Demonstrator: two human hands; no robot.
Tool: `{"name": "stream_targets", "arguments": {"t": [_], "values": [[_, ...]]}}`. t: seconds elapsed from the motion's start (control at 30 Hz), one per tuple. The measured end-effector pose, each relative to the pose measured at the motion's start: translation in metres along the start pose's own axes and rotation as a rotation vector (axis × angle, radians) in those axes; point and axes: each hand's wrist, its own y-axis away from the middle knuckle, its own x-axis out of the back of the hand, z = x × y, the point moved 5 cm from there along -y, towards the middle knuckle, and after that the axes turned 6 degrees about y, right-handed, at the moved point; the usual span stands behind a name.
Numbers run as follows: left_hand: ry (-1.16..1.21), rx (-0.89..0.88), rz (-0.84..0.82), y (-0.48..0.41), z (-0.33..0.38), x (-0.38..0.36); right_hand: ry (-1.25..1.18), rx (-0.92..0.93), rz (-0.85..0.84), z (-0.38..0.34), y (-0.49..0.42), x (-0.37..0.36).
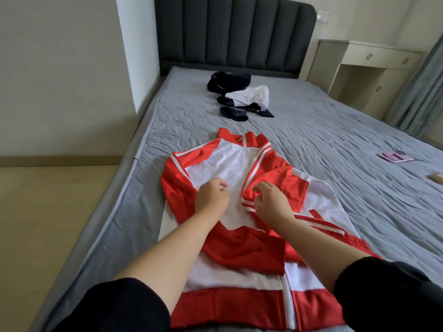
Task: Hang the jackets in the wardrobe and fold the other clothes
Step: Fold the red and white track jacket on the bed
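Head view: red-and-white jacket (pixel 230 168) lies flat, front up, on the bed (pixel 335 130), collar pointing away from the person, one sleeve folded across the chest. Left hand (pixel 211 196) is curled on the white chest panel, right hand (pixel 271 200) curled at the sleeve cuff; can't tell if either actually grips. Risk: fabric looks slick, so the sleeve may slide loose if the jacket is lifted unevenly. Dark-and-white clothes pile (pixel 239 97) sits near the headboard.

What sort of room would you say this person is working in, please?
Most likely a bedroom: a grey quilted mattress, a dark padded headboard behind it, and a pale desk with drawers in the corner.
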Motion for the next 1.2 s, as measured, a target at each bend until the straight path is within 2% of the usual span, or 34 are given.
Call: {"name": "stream_targets", "arguments": {"t": [0.1,0.17,0.27,0.33,0.43,0.53,0.67,0.77,0.87,0.97,1.03,1.2], "values": [[-0.142,-0.020,0.113,-0.014,-0.017,0.047,-0.140,-0.042,-0.191,-0.034,-0.005,-0.025],[-0.213,0.062,0.183,-0.024,-0.032,0.076,-0.160,-0.062,-0.229,-0.050,-0.009,-0.035],[-0.350,0.291,0.072,-0.030,-0.059,0.094,-0.132,-0.049,-0.246,-0.067,-0.017,-0.044],[-0.362,0.360,0.009,-0.028,-0.069,0.093,-0.198,-0.091,-0.449,-0.073,-0.016,-0.058],[-0.331,0.407,0.015,-0.026,-0.076,0.090,-0.316,-0.237,-0.746,-0.076,-0.007,-0.072],[-0.308,0.406,0.028,-0.029,-0.075,0.092,-0.442,-0.309,-0.888,-0.074,-0.002,-0.071],[-0.288,0.359,0.018,-0.034,-0.081,0.090,-0.500,-0.265,-1.070,-0.077,0.007,-0.071],[0.079,0.349,0.140,-0.037,-0.080,0.089,-0.732,-0.338,-0.969,-0.080,-0.001,-0.062],[0.454,0.436,0.269,-0.037,-0.080,0.086,-0.966,-0.462,-0.814,-0.067,-0.019,-0.036],[0.838,0.542,0.205,-0.036,-0.080,0.067,-1.030,-0.496,-0.812,-0.049,-0.030,-0.005],[1.012,0.622,0.150,-0.027,-0.074,0.056,-1.094,-0.497,-0.797,-0.036,-0.035,0.013],[1.110,0.656,0.014,-0.013,-0.060,0.036,-1.146,-0.430,-0.751,-0.002,-0.034,0.041]]}}
